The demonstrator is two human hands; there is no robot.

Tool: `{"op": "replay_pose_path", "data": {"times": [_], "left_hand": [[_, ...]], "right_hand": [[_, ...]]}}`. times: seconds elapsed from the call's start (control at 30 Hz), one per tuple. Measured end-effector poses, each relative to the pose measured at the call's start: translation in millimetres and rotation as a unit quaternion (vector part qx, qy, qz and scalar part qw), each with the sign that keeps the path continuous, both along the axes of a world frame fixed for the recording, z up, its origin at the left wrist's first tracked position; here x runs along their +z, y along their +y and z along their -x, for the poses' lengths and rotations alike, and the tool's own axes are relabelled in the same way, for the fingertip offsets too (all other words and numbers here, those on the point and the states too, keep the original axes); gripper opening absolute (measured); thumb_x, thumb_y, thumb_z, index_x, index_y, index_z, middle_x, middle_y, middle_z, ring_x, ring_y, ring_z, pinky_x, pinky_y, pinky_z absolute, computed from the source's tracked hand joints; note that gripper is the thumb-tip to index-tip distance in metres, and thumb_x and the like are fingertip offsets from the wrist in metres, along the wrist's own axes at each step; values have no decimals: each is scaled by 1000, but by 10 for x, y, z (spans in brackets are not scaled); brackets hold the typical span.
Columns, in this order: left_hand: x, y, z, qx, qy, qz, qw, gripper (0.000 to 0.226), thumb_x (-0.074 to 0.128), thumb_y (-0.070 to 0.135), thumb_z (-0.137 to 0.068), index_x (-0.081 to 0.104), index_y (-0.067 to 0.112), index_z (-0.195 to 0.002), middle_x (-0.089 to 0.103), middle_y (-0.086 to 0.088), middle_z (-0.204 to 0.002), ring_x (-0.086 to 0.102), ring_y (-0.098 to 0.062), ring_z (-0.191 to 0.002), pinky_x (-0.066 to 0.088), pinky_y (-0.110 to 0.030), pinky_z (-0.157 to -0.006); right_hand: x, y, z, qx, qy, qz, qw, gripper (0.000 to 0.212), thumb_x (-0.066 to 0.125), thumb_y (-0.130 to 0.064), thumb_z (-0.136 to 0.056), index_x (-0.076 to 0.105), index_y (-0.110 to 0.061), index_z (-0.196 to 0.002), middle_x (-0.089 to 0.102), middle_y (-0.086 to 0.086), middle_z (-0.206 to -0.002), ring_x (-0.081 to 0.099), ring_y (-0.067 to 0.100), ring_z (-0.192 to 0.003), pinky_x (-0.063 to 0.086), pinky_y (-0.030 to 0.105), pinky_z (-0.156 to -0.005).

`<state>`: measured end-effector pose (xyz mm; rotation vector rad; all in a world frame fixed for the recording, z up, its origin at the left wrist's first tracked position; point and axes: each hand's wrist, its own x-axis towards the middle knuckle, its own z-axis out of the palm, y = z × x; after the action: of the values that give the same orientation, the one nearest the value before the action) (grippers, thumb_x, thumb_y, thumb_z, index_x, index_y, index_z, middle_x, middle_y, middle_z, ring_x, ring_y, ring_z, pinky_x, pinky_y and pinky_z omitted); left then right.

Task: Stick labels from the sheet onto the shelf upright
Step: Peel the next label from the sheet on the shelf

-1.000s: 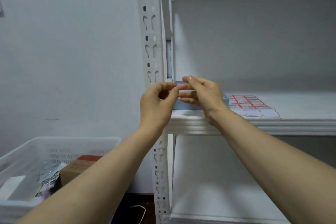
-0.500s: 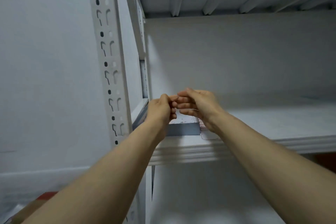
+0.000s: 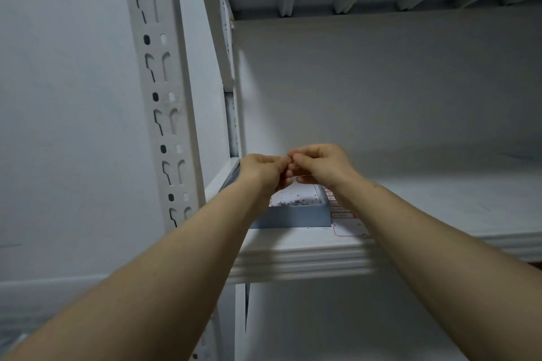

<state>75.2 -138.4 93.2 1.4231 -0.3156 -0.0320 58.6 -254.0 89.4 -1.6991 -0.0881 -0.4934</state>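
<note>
1. A shallow grey-blue tray (image 3: 293, 215) is taken as the landmark. It lies at the left end of the white shelf board (image 3: 440, 208).
2. The left hand (image 3: 261, 173) and the right hand (image 3: 325, 165) are held just above the tray with all fingers curled and the fingertips of both meeting. A thin pale label (image 3: 305, 175) is pinched between them; only one edge of it is seen.
3. The label is judged to be in course of being readied, adhesive side freed, before it is carried to its place. The work is judged to be done over the tray so that scraps fall into it.
4. A white sheet of red-outlined labels (image 3: 341, 215) lies flat just right of the tray, touching its side. It is judged to be kept there for easy reach.
5. The white perforated steel upright (image 3: 164, 97), the destination, stands left of the tray and nearer the camera. No label is made out on its visible face.
6. Items hidden or unclear:
   - The fingertips' contact is masked by the knuckles, so which hand bears the label cannot be told.
   - The sheet is largely covered by the right forearm, so the number of labels left cannot be counted.
   - The tray's left portion is covered by the left wrist.
   - The dark specks on the tray floor cannot be identified.
   - The upright is cut off at the top and the bottom of the view.
</note>
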Motion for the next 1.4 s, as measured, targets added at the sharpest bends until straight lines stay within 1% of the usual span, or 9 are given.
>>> {"op": "replay_pose_path", "data": {"times": [0.13, 0.27, 0.37, 0.43, 0.63, 0.77, 1.0, 1.2, 1.4], "left_hand": [[-5, 50, -59, 51, -51, -111, 991, 16, 61, 7, -90, 65, -3, -79, 62, -11, -65, 53, -15, -52, 55, -20, -52], [-25, 74, -131, 174, -146, -297, 927, 42, 66, 44, -82, 70, 8, -60, 68, -2, -57, 60, -19, -53, 54, -30, -63], [-36, 30, -77, 171, -195, -366, 893, 21, 57, 14, -87, 72, 15, -101, 71, -3, -98, 64, -21, -89, 51, -30, -82], [-35, 30, -14, 170, -206, -392, 880, 39, 44, 1, -84, 71, 22, -104, 70, -3, -106, 62, -24, -99, 52, -37, -87], [-75, -29, 70, 154, -172, -503, 833, 56, 25, 57, -89, 61, 15, -86, 63, -5, -96, 52, -29, -104, 30, -50, -103], [-221, 92, 176, 180, -332, -402, 834, 39, 40, 39, -94, 65, 15, -112, 61, -7, -123, 48, -26, -120, 37, -39, -102], [-380, 675, 525, 269, -530, -243, 767, 42, 39, 21, -84, 60, 6, -117, 57, -13, -117, 45, -22, -113, 25, -11, -96], [-465, 1244, 569, 305, -298, -121, 896, 48, 51, 8, -85, 44, 14, -132, 42, -2, -122, 47, -16, -105, 46, -35, -98], [-585, 1576, 584, 192, -118, -89, 970, 64, 63, 1, -83, 38, 9, -141, 53, -6, -129, 52, -15, -112, 41, -24, -94]], "right_hand": [[-17, -22, -76, -39, 2, 74, 996, 20, 52, 7, -88, 64, 4, -105, 62, 4, -72, 62, 10, -57, 52, 14, -50], [-30, -80, -122, -130, -7, 244, 961, 10, 64, -16, -84, 74, -17, -86, 71, -1, -69, 68, 13, -59, 58, 35, -68], [-28, -79, -101, -164, 17, 345, 924, 12, 64, -23, -84, 75, -28, -88, 74, -5, -89, 67, 16, -89, 54, 37, -85], [-47, -63, -89, -166, 22, 362, 917, 32, 56, -5, -84, 75, -29, -93, 72, -3, -104, 64, 19, -100, 52, 37, -89], [-39, 5, 39, -185, 37, 389, 902, 21, 47, -22, -85, 67, -26, -83, 70, 3, -97, 63, 29, -93, 52, 35, -80], [-45, 79, 88, -215, 22, 384, 898, 8, 59, -29, -84, 58, -24, -77, 67, 1, -100, 59, 26, -96, 43, 29, -72], [-44, 496, 295, -175, -21, 331, 927, 53, 28, -44, -98, 61, -15, -69, 70, 13, -91, 61, 33, -89, 49, 41, -85], [-100, 991, 366, 30, 0, 98, 995, 18, 42, -22, -98, 55, -11, -102, 60, 8, -97, 61, 17, -77, 54, 33, -78], [-278, 1280, 409, 105, 17, 105, 989, 40, 45, -23, -97, 46, -8, -134, 59, 5, -127, 58, 16, -112, 47, 32, -99]]}}
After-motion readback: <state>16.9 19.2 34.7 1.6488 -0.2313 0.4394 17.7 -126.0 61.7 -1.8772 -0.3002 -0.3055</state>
